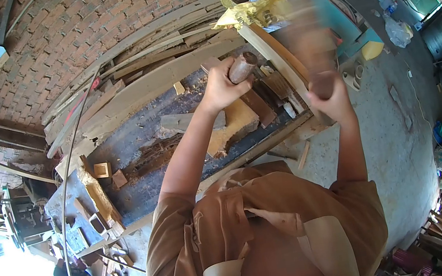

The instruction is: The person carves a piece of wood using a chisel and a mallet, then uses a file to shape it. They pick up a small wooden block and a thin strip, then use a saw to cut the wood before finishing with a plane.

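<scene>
My left hand (220,88) is closed around the thick, worn wooden handle of a chisel (243,66); its blade is hidden below the fist. Under and beside that hand are a light-brown wood slab (235,126) and several dark wood pieces. To the right, my right hand (334,99) grips a brown wooden mallet (314,44), raised and smeared by motion. The mallet head is apart from the chisel handle. A long wooden beam (278,61) lies between the two hands at the bench's right end.
The dark workbench (127,200) carries chips, offcuts and a small wooden box (102,170). Long boards (161,84) lie along the brick wall (75,40). A yellow bag (256,10) rests behind the beam. Shoes (358,77) stand on the concrete floor (400,151).
</scene>
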Demonstrator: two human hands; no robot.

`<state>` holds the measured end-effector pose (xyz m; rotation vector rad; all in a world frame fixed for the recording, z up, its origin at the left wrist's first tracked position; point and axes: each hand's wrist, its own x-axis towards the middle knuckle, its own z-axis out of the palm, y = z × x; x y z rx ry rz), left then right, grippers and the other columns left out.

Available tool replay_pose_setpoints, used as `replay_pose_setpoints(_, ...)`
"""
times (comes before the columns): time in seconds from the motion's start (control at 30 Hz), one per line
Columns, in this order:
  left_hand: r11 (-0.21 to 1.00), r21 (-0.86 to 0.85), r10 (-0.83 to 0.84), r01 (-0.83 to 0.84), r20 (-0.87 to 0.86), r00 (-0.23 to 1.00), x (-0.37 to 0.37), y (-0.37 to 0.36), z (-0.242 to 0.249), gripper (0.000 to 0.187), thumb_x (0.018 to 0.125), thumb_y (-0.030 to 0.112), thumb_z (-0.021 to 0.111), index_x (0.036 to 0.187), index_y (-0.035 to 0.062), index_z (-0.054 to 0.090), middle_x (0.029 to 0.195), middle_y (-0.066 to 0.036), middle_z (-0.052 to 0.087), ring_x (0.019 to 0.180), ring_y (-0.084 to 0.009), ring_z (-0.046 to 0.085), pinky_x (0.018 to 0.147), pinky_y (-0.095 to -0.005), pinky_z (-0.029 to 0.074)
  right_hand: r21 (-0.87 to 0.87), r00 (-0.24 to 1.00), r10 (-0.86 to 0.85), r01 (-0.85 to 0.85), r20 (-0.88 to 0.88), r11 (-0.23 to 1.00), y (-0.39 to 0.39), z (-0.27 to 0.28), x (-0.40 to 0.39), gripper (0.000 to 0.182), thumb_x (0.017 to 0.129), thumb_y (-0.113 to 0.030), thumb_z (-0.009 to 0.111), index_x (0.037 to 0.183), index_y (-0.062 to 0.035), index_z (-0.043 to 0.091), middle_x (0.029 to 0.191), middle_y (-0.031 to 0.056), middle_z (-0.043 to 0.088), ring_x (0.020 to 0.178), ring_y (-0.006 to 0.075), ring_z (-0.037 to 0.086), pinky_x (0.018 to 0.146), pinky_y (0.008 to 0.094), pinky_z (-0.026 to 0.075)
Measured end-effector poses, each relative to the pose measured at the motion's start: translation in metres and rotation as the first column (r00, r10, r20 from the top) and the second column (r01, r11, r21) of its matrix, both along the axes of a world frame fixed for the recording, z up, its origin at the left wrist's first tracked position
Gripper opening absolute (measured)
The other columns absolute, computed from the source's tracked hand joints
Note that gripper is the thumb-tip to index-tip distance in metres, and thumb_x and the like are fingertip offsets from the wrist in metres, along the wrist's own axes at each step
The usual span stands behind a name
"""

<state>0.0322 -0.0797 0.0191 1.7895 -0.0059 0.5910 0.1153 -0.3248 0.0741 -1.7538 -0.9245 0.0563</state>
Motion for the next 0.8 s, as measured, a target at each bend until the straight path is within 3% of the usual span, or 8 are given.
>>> replay_pose_setpoints(0.03,1.000,0.015,-0.014,0.014,0.009,1.000,0.001,-0.001,-0.003,0.026,0.061,0.009,0.066,0.083,-0.0003,0.057,0.068,-0.007,0.057,0.062,-0.0092,0.049,0.059,-0.0258,0.043,-0.371,0.979,0.017,0.060,0.201,0.927,-0.001,0.006,-0.001,0.037,0.064,-0.010,0.068,0.095,0.0009,0.053,0.080,0.0075,0.059,0.069,0.0208,0.058,0.068,0.0317,0.046)
replay_pose_setpoints(0.1,0.999,0.040,-0.027,0.026,0.017,0.999,0.000,-0.001,-0.002,0.025,0.061,0.010,0.066,0.082,-0.0003,0.056,0.068,-0.008,0.057,0.062,-0.0097,0.049,0.059,-0.0262,0.043,-0.351,0.992,-0.007,0.050,0.125,0.935,-0.010,0.007,0.001,0.041,0.062,-0.011,0.069,0.098,-0.0001,0.052,0.085,0.0089,0.060,0.077,0.0218,0.058,0.071,0.0314,0.045)
replay_pose_setpoints(0.23,0.997,0.074,0.001,-0.001,0.004,1.000,-0.003,-0.005,0.005,0.026,0.061,0.010,0.066,0.082,-0.0004,0.056,0.069,-0.010,0.057,0.063,-0.0110,0.051,0.060,-0.0270,0.043,0.034,0.985,-0.170,0.169,0.033,0.985,-0.031,-0.015,0.022,0.040,0.066,-0.011,0.067,0.100,0.0009,0.050,0.081,0.0079,0.058,0.077,0.0170,0.056,0.072,0.0301,0.044)
replay_pose_setpoints(0.37,0.997,0.062,-0.034,0.036,-0.042,0.999,-0.003,-0.010,0.006,0.027,0.061,0.010,0.066,0.083,-0.0007,0.056,0.069,-0.011,0.057,0.063,-0.0125,0.051,0.060,-0.0275,0.043,0.346,0.975,0.096,-0.022,-0.199,0.938,-0.021,-0.021,0.014,0.038,0.066,-0.010,0.066,0.098,0.0014,0.050,0.079,0.0086,0.058,0.073,0.0172,0.057,0.069,0.0294,0.045)
replay_pose_setpoints(0.5,0.998,0.061,-0.005,0.002,0.041,0.999,0.002,-0.013,0.002,0.027,0.061,0.011,0.066,0.083,-0.0009,0.056,0.069,-0.011,0.057,0.062,-0.0134,0.051,0.060,-0.0278,0.043,-0.467,1.000,-0.010,0.008,-0.002,0.884,-0.022,-0.004,0.003,0.042,0.063,-0.010,0.068,0.098,0.0034,0.052,0.085,0.0129,0.062,0.080,0.0192,0.059,0.073,0.0292,0.045)
replay_pose_setpoints(0.63,0.996,0.091,-0.009,0.015,-0.065,0.998,0.000,-0.009,0.007,0.028,0.060,0.010,0.066,0.084,-0.0012,0.056,0.070,-0.012,0.057,0.064,-0.0143,0.053,0.061,-0.0282,0.044,-0.109,0.976,-0.210,0.216,0.058,0.970,-0.032,-0.006,0.009,0.031,0.065,-0.008,0.066,0.092,0.0004,0.053,0.080,0.0063,0.057,0.075,0.0145,0.056,0.069,0.0285,0.045)
replay_pose_setpoints(0.73,0.995,0.089,-0.029,0.035,-0.073,0.997,0.000,-0.012,0.005,0.028,0.060,0.010,0.065,0.084,-0.0012,0.056,0.070,-0.012,0.057,0.064,-0.0145,0.054,0.061,-0.0283,0.044,0.260,0.988,0.028,0.012,-0.150,0.966,-0.027,-0.035,0.023,0.028,0.067,-0.009,0.064,0.091,-0.0004,0.052,0.073,0.0056,0.056,0.071,0.0125,0.056,0.064,0.0279,0.045)
replay_pose_setpoints(0.8,0.995,0.091,-0.040,0.047,-0.070,0.997,0.002,-0.014,0.003,0.029,0.059,0.010,0.065,0.084,-0.0011,0.056,0.070,-0.012,0.057,0.064,-0.0146,0.055,0.061,-0.0285,0.044,0.065,0.992,-0.008,0.016,-0.125,0.998,-0.020,-0.036,0.016,0.034,0.065,-0.009,0.066,0.094,0.0013,0.052,0.078,0.0076,0.058,0.075,0.0163,0.057,0.069,0.0295,0.045)
